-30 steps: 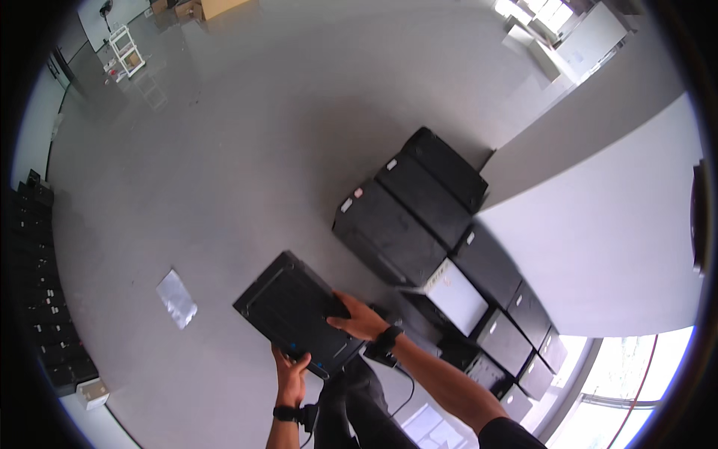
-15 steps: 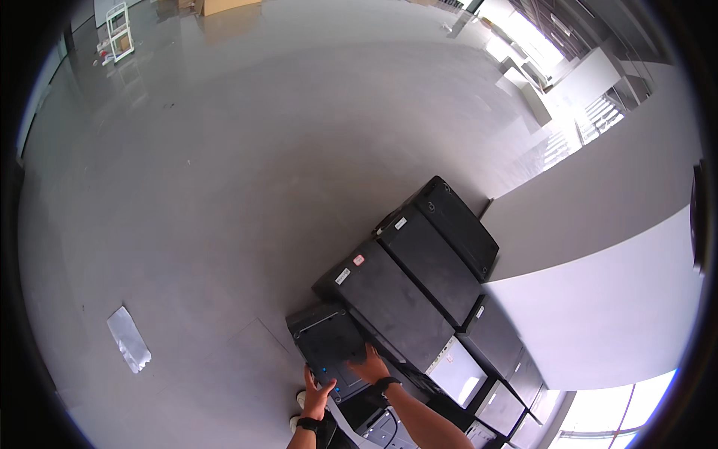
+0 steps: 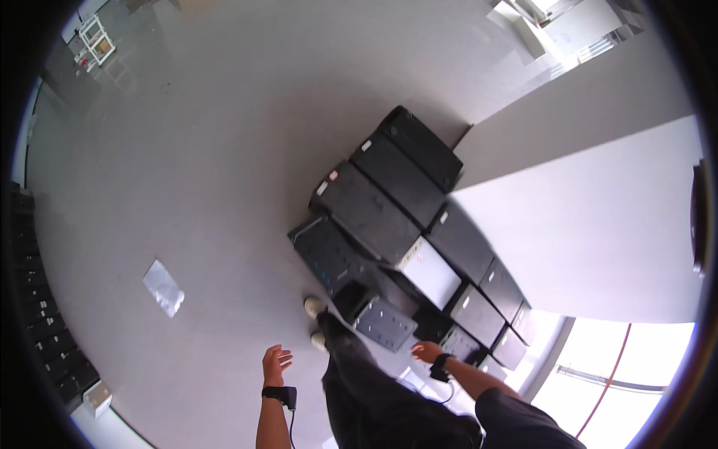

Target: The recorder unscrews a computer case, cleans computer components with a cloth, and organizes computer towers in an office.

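My left hand (image 3: 276, 365) hangs over the grey floor with its fingers loosely apart, holding nothing. My right hand (image 3: 427, 352) is also free, its fingers stretched toward a dark grey computer case (image 3: 385, 324) with small fixings on its face. A gap seems to lie between that hand and the case, though the touch is hard to judge. Farther ahead, a black computer case (image 3: 327, 253) with blue spots on its upper face rests at the near left of the group. Beside it lies a larger black case (image 3: 374, 213) bearing white and pink labels.
More black cases (image 3: 419, 146) stand packed against a white wall (image 3: 583, 232). One case has a white panel (image 3: 431, 273). A silvery sheet (image 3: 163, 289) lies on the floor to the left. A row of dark cases (image 3: 48, 329) lines the far left; a white cart (image 3: 97, 41) stands far off.
Both hands have let go of the black case with blue spots and drawn back toward me, moving apart. The case stays among the others, and my view has shifted.
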Motion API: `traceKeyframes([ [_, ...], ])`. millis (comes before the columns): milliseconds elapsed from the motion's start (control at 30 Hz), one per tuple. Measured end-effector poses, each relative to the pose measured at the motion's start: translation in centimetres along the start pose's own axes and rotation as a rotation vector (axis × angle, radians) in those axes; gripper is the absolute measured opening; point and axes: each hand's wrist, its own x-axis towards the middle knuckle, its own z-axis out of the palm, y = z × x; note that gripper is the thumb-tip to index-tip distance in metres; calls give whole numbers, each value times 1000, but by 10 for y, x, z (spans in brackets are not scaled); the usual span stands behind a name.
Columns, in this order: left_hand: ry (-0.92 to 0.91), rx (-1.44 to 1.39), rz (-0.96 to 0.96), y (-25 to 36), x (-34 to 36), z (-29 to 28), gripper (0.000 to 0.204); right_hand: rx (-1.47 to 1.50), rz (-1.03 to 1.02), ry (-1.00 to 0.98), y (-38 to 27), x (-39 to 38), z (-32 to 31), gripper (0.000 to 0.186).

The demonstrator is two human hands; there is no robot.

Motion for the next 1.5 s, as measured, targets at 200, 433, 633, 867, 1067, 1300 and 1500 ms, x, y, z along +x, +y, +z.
traceKeyframes([
  [200,325,63,-246,-109,-149,-165,32,132,490,-23,41,-147,-58,18],
  [433,566,-236,-213,-157,-266,-185,39,226,312,40,-47,-124,-81,21],
  [633,377,-211,-166,-154,-303,-100,36,144,13,-37,-153,-60,-95,21],
  [867,481,-382,-185,-178,-321,-58,40,-12,-413,-18,-270,-50,-143,19],
  [1067,480,-506,-207,-172,-292,-12,45,159,-877,-269,-446,-192,-271,10],
  [1300,262,-333,-78,-149,-260,38,34,-136,-1521,-1487,-536,-381,-300,17],
  [1500,311,-352,-142,-64,-249,42,29,66,-1304,-1679,-510,-377,-269,32],
])
